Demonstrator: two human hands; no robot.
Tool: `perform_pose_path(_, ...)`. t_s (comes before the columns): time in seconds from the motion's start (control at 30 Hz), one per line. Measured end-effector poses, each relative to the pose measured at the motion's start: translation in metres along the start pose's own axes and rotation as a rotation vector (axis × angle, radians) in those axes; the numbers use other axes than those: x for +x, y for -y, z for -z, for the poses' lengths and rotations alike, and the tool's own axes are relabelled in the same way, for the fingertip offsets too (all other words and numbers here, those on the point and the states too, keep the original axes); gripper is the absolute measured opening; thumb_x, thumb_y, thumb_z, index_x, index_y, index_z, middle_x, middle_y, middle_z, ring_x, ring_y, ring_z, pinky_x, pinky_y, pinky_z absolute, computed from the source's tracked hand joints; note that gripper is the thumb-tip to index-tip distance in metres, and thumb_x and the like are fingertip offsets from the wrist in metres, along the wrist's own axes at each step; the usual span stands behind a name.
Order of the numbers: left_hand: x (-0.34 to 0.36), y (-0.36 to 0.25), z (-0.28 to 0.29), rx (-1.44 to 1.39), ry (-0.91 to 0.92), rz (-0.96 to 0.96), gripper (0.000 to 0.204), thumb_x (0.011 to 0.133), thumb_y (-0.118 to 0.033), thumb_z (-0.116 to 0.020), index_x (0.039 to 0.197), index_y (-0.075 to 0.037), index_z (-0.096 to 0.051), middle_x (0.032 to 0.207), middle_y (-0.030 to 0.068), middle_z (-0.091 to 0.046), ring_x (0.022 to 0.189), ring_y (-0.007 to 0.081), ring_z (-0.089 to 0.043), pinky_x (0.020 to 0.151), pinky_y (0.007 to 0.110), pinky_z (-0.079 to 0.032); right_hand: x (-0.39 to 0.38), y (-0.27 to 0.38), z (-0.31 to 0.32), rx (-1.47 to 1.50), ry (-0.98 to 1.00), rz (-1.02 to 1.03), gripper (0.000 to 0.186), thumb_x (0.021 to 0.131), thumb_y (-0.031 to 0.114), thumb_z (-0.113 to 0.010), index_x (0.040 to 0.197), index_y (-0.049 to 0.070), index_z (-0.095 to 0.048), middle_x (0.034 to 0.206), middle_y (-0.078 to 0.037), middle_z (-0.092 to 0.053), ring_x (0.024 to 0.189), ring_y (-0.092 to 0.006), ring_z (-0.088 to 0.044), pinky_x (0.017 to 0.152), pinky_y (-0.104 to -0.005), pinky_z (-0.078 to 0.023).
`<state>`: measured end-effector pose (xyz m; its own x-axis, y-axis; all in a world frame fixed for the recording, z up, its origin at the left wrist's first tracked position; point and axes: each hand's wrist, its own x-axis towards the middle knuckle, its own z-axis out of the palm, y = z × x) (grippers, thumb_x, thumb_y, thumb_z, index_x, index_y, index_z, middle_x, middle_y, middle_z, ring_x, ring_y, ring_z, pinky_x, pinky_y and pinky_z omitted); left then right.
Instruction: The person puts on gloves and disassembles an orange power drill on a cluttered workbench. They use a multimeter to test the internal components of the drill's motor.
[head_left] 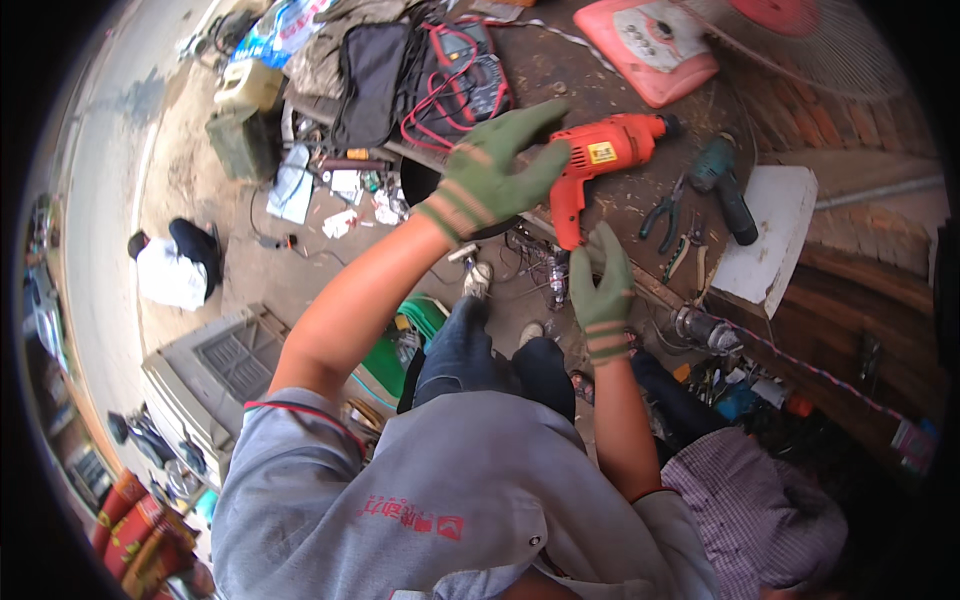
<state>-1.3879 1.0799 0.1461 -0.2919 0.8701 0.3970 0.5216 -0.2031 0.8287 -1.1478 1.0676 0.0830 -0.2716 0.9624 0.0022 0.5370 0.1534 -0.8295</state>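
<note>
An orange-red electric drill (612,150) lies over the brown table, its chuck to the right and its handle toward me. My left hand (500,170), in a green knitted glove, is at the drill's rear end. Its thumb and fingers are stretched apart, and I cannot tell whether they touch the casing. My right hand (602,290), gloved alike, is just below the handle's lower end with fingers loosely extended and thumb apart. Right of the drill are dark-handled pliers (662,215), another pair of pliers (685,255) and a teal-and-black cordless drill (725,185).
A multimeter (470,70) with red leads lies beside a black case (372,85). A red-and-white fan base (650,45) and a white panel (765,235) are at the right. Someone in a checked shirt (750,510) is close on my right; another person (175,270) crouches far left.
</note>
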Motion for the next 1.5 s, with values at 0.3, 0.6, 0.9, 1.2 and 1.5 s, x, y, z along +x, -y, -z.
perform_pose_path(0.3,-0.364,0.114,0.013,0.151,-0.241,1.077,0.035,0.095,-0.024,-0.068,0.122,-0.002,-0.070,0.105,0.0178,-0.076,0.096,0.0266,-0.075,0.085,0.035,-0.057,-0.127,-0.164,-0.061,-0.090,0.797,-0.080,0.032,0.095,0.024,-0.066,0.121,0.006,-0.071,0.111,-0.021,-0.074,0.102,-0.0326,-0.073,0.086,-0.0400,-0.057)
perform_pose_path(0.6,-0.547,0.368,-0.157,0.411,0.021,1.436,0.071,0.087,-0.037,-0.072,0.148,-0.009,-0.049,0.144,0.0236,-0.055,0.133,0.0388,-0.055,0.106,0.045,-0.049,-0.112,-0.404,-0.297,-0.586,1.130,-0.103,0.050,0.092,0.036,-0.067,0.129,0.003,-0.068,0.119,-0.023,-0.072,0.112,-0.0342,-0.070,0.097,-0.0401,-0.054)
perform_pose_path(0.9,-0.563,0.560,-0.201,0.461,0.323,1.131,0.088,0.085,-0.029,-0.075,0.161,-0.026,-0.029,0.167,0.0219,-0.022,0.136,0.0404,-0.052,0.109,0.047,-0.048,-0.118,-0.564,-0.500,-0.414,0.972,-0.130,0.044,0.093,0.037,-0.061,0.115,0.000,-0.073,0.109,-0.025,-0.073,0.104,-0.0377,-0.070,0.093,-0.0432,-0.052)
perform_pose_path(1.2,-0.572,0.641,-0.242,0.385,0.347,1.106,0.063,0.085,-0.017,-0.068,0.147,-0.023,-0.054,0.157,0.0151,-0.043,0.135,0.0386,-0.053,0.107,0.045,-0.049,-0.126,-0.606,-0.571,-0.546,1.112,-0.151,0.055,0.093,0.049,-0.054,0.108,0.001,-0.075,0.112,-0.030,-0.070,0.110,-0.0448,-0.066,0.096,-0.0499,-0.051)
perform_pose_path(1.5,-0.561,0.637,-0.245,0.341,0.287,1.164,0.050,0.080,-0.009,-0.069,0.130,-0.018,-0.068,0.134,0.0172,-0.063,0.121,0.0388,-0.062,0.101,0.045,-0.052,-0.138,-0.593,-0.531,-0.727,1.058,-0.047,0.042,0.091,0.038,-0.057,0.103,0.002,-0.075,0.109,-0.030,-0.069,0.105,-0.0470,-0.067,0.091,-0.0536,-0.052)
